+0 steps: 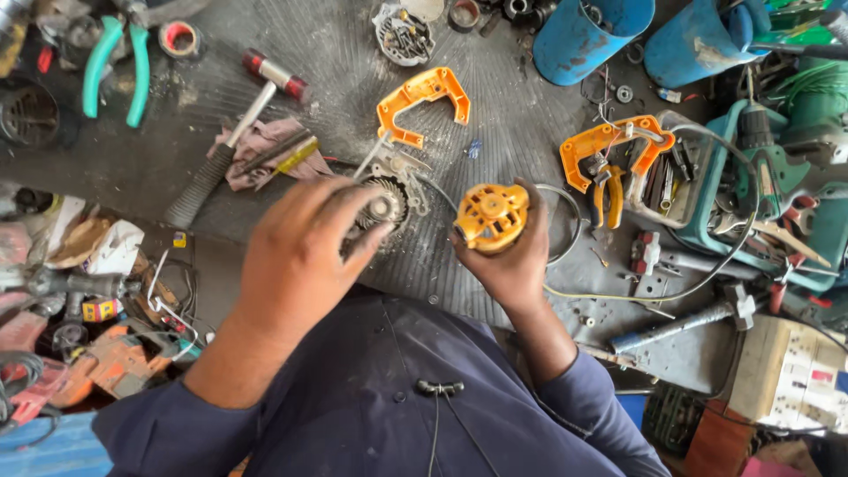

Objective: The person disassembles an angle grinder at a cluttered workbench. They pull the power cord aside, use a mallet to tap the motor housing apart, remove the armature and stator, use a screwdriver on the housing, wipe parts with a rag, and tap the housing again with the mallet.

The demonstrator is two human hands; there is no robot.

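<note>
the right hand (512,256), sitting just right of the frame's centre, is wrapping its fingers closed around an orange motor housing (492,216), a round ribbed part whose open face is pointing toward the left of the frame. the left hand (300,256), left of centre, is reaching up over a grey metal gear assembly (386,201) that is lying on the dark ribbed mat (495,115); its fingers are curling loosely around the gear's near edge, and whether they are actually pinching it cannot be told, since the hand is blurring and covering part of it. the gear is lying just beyond the left fingertips, toward the top of the frame, and only a short gap to the right is separating it from the housing, so the left hand is clearly the nearer one. above both, toward the upper middle, an orange handle shell (424,102) is lying flat, and a hammer (234,132) is resting diagonally at the upper left.
</note>
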